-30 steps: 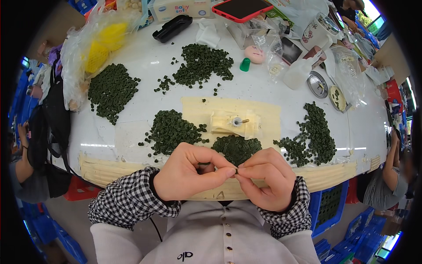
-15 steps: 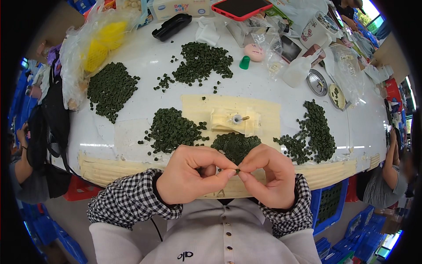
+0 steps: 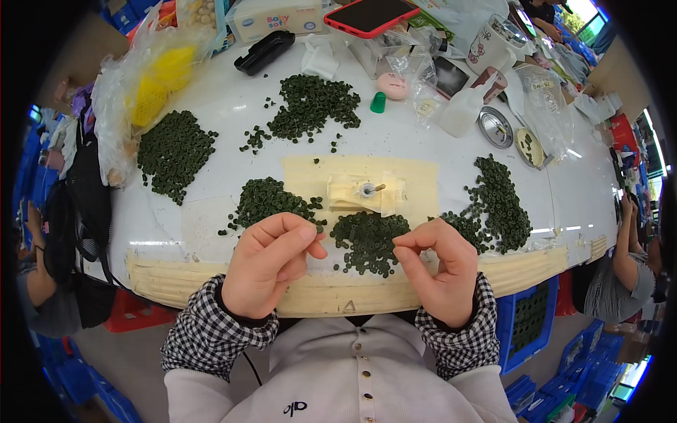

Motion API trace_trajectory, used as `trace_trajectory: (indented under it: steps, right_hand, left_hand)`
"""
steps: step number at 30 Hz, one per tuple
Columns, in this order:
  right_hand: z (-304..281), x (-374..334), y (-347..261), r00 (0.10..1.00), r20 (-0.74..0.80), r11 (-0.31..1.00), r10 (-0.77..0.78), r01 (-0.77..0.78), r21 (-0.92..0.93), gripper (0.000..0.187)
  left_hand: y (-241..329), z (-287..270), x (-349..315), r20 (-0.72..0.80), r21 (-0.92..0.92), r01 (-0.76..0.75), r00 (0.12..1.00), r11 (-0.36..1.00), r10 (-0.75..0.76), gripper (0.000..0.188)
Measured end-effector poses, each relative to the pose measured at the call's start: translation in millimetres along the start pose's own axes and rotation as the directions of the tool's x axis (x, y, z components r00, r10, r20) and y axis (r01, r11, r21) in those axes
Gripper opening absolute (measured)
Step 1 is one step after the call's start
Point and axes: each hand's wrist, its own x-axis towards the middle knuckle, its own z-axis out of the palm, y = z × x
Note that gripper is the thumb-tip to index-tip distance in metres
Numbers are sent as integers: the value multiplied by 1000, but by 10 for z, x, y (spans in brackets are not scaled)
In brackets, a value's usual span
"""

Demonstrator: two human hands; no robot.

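Note:
My left hand [image 3: 264, 264] is closed in a pinch beside a heap of small dark green ring-like pieces [image 3: 264, 201]. A dark green bit shows by its fingertips, but I cannot tell whether it is held or lies behind them. My right hand [image 3: 446, 271] has thumb and forefinger drawn together at the right edge of the middle heap of green pieces [image 3: 367, 240]; whatever is between them is too small to make out. Just beyond that heap, a tape-wrapped block [image 3: 345, 192] carries a short upright pin [image 3: 377, 189] in a round metal seat.
More green heaps lie at far left [image 3: 173, 155], far middle [image 3: 317, 106] and right [image 3: 501, 204]. Along the back are a black case [image 3: 264, 53], a red-edged phone [image 3: 370, 15], a white bottle [image 3: 462, 109] and round tins [image 3: 495, 127]. A blue crate [image 3: 529, 317] stands below the table's right edge.
My hands were together over a small green piece at the front of the middle heap. They have parted, the left moving left and up, the right slightly up. The view has shifted slightly.

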Motion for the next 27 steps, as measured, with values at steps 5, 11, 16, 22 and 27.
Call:
trace_trajectory:
  steps: [5,11,16,22,27]
  right_hand:
    - [18,22,48,984,116,931,-134,165,-324,12]
    - [117,86,31,952,200,840,-233,300,-453,12]
    - [132,98,23,937,263,781,-231,339,-525,15]
    - [175,80,30,960,132,869,-248,281,-409,19]
    - [128,25,-15,983,13,962,-185,184,-202,21]
  left_hand:
    - [-4,-97,-96,-82,-215,-41,996,976,24,18]
    - [-49,-13,-209,-182,-504,-126,983,854,38,22]
    - [-105,90,-299,-151,-589,-70,988,805,-24,30]
    - [-275,124,-252,6,-571,89,995,816,-105,26]
    - [-396,121,-177,250,-530,214,964,821,-90,34]
